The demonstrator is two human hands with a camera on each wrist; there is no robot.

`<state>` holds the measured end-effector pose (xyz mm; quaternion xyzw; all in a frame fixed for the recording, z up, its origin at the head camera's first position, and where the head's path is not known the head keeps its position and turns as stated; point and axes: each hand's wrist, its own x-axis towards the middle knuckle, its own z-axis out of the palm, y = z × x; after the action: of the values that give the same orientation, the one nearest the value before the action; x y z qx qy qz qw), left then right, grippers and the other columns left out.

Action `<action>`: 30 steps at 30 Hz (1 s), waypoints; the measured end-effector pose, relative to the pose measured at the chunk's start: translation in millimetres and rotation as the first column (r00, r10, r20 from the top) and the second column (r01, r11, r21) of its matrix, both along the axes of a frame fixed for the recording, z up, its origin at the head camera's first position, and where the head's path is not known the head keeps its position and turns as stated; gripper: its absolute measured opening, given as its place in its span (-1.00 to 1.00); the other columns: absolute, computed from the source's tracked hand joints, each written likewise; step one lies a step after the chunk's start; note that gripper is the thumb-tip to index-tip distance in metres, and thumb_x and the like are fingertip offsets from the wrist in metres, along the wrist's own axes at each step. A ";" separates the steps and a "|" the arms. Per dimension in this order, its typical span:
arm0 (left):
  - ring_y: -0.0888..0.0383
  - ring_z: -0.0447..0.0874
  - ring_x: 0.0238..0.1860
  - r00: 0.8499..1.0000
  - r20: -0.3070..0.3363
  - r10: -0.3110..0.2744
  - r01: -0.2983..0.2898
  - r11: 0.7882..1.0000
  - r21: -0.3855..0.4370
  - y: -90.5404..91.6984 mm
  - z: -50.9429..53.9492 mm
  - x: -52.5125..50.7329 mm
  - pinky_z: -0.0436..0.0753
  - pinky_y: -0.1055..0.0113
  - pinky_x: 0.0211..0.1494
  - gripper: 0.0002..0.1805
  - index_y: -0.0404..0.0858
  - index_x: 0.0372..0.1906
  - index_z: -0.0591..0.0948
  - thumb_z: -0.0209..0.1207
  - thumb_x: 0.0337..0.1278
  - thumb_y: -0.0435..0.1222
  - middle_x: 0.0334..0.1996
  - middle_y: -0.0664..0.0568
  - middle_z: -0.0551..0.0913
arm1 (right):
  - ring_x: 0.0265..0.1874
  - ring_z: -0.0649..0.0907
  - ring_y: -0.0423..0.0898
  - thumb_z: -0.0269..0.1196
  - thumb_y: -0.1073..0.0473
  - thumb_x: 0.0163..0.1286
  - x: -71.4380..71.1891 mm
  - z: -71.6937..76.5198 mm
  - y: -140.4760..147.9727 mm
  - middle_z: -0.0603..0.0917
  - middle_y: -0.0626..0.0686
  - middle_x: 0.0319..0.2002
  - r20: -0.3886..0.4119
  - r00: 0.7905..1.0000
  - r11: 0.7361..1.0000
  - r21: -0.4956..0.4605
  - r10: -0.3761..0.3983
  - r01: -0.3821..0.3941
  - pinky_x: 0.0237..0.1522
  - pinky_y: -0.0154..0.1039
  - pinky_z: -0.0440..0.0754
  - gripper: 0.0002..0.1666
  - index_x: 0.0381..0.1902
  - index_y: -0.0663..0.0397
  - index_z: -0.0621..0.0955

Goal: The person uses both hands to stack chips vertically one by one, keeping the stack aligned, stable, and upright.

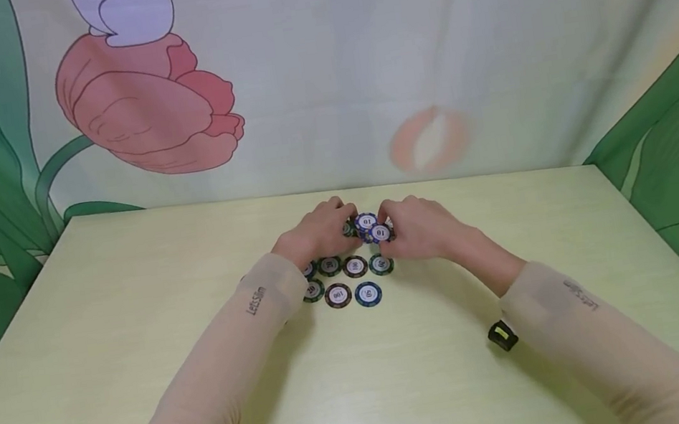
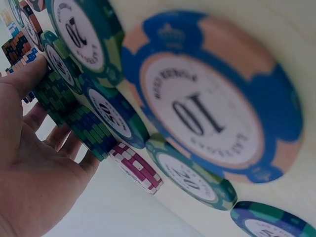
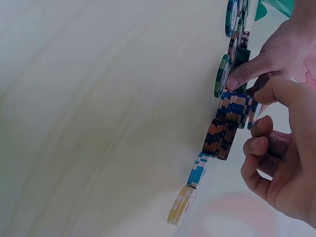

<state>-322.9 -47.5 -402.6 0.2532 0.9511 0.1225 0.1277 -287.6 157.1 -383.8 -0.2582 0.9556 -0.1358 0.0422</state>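
Observation:
Two piles of poker chips stand close together between the hands. The left hand (image 1: pixel 324 230) has its thumb and fingers round the blue-and-orange stack (image 3: pixel 233 107), the thumb lying along its side. A green stack (image 2: pixel 55 94) stands beside the left fingers. With thumb and fingertips the right hand (image 1: pixel 420 227) pinches a blue chip marked 10 (image 1: pixel 381 233). That chip sits off-centre over the top of the blue-and-orange stack. Another 10 chip (image 1: pixel 366 221) shows just behind it. How firmly the left fingers press is hidden.
Flat chips lie in rows toward the wearer, among them a 100 chip (image 1: pixel 338 295) and a 50 chip (image 1: pixel 368 294). Past the blue stack are a dark-and-orange stack (image 3: pixel 219 139), a light blue stack (image 3: pixel 198 170) and a yellow stack (image 3: pixel 180 205). A small black object (image 1: pixel 503 336) lies by the right sleeve.

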 end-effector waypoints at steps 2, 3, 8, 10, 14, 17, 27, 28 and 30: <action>-0.02 0.37 0.21 1.000 0.001 0.000 0.000 1.000 0.000 -0.5 -0.1 0.1 0.46 0.05 0.29 -0.39 -0.19 0.42 0.43 0.24 0.41 -0.03 0.30 -0.12 0.38 | -0.61 0.56 -0.14 0.35 0.03 0.24 -2.1 -0.9 -1.4 0.64 -0.04 -0.50 -0.007 1.000 1.000 0.004 -0.009 0.009 -0.54 -0.20 0.51 -0.54 0.00 0.18 0.59; -0.02 0.37 0.21 1.000 0.002 0.002 -0.002 1.000 0.001 -0.7 0.0 0.2 0.46 0.05 0.28 -0.39 -0.19 0.42 0.43 0.24 0.41 -0.04 0.30 -0.12 0.38 | -0.60 0.57 -0.14 0.35 0.03 0.24 -2.9 -1.2 -2.0 0.65 -0.04 -0.47 -0.012 1.000 1.000 0.006 -0.014 0.014 -0.53 -0.20 0.52 -0.54 0.00 0.18 0.59; -0.02 0.38 0.20 1.000 -0.007 -0.001 0.001 1.000 -0.004 0.0 0.0 0.3 0.47 0.06 0.28 -0.41 -0.20 0.41 0.44 0.23 0.42 -0.04 0.29 -0.13 0.38 | -0.52 0.59 -0.11 0.36 0.02 0.23 -7.0 -2.8 -6.2 0.68 0.02 -0.36 -0.035 0.999 0.999 0.020 -0.036 0.037 -0.48 -0.18 0.54 -0.55 -0.02 0.17 0.60; -0.02 0.38 0.20 1.000 -0.010 -0.005 0.005 1.000 -0.007 0.5 -0.2 0.6 0.47 0.06 0.27 -0.41 -0.20 0.41 0.44 0.23 0.42 -0.05 0.29 -0.13 0.38 | -0.51 0.59 -0.10 0.37 0.02 0.23 -8.9 -3.5 -8.0 0.68 0.03 -0.35 -0.039 0.999 0.999 0.030 -0.038 0.039 -0.48 -0.18 0.55 -0.55 -0.02 0.18 0.60; -0.02 0.38 0.19 1.000 -0.003 -0.005 0.005 1.000 -0.014 0.9 -0.7 1.1 0.48 0.06 0.26 -0.41 -0.19 0.41 0.43 0.23 0.42 -0.04 0.29 -0.13 0.38 | -0.54 0.58 -0.10 0.36 0.02 0.24 -11.6 -4.4 -11.3 0.67 0.03 -0.37 -0.038 0.998 0.998 0.041 -0.042 0.044 -0.51 -0.18 0.54 -0.57 -0.04 0.18 0.61; -0.01 0.37 0.19 1.000 0.001 -0.002 0.002 1.000 -0.020 1.1 -1.2 1.0 0.49 0.07 0.26 -0.39 -0.19 0.44 0.41 0.22 0.42 -0.03 0.29 -0.12 0.37 | -0.55 0.58 -0.11 0.36 0.01 0.26 -12.7 -4.1 -13.2 0.67 0.01 -0.38 -0.039 0.998 0.998 0.039 -0.047 0.048 -0.53 -0.19 0.52 -0.59 -0.05 0.16 0.62; -0.02 0.37 0.20 1.000 -0.009 -0.003 0.003 1.000 -0.026 1.4 -1.6 -1.1 0.48 0.05 0.27 -0.39 -0.19 0.44 0.41 0.21 0.43 -0.03 0.30 -0.12 0.37 | -0.57 0.58 -0.10 0.35 0.00 0.35 -14.9 -4.2 -15.7 0.68 0.00 -0.40 -0.048 0.997 0.998 0.023 -0.054 0.055 -0.52 -0.20 0.51 -0.59 0.02 0.17 0.65; -0.02 0.37 0.20 1.000 -0.010 -0.004 0.003 1.000 -0.025 1.2 -1.7 -1.3 0.48 0.05 0.27 -0.39 -0.19 0.43 0.42 0.21 0.43 -0.03 0.30 -0.12 0.37 | -0.56 0.58 -0.10 0.35 0.01 0.37 -15.3 -4.4 -15.6 0.69 0.00 -0.39 -0.052 0.997 0.998 0.020 -0.053 0.054 -0.51 -0.20 0.51 -0.58 0.04 0.17 0.66; -0.02 0.37 0.20 1.000 -0.009 -0.003 0.002 1.000 -0.024 1.2 -1.6 -1.5 0.48 0.04 0.28 -0.39 -0.19 0.44 0.41 0.21 0.43 -0.03 0.30 -0.12 0.37 | -0.55 0.58 -0.10 0.34 0.00 0.39 -16.4 -5.3 -14.9 0.69 -0.01 -0.39 -0.059 0.997 0.999 0.017 -0.049 0.050 -0.50 -0.20 0.51 -0.56 0.08 0.18 0.66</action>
<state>-324.4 -46.2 -404.2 0.2534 0.9528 0.1096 0.1266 -304.1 142.2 -389.1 -0.2380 0.9637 -0.1203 0.0132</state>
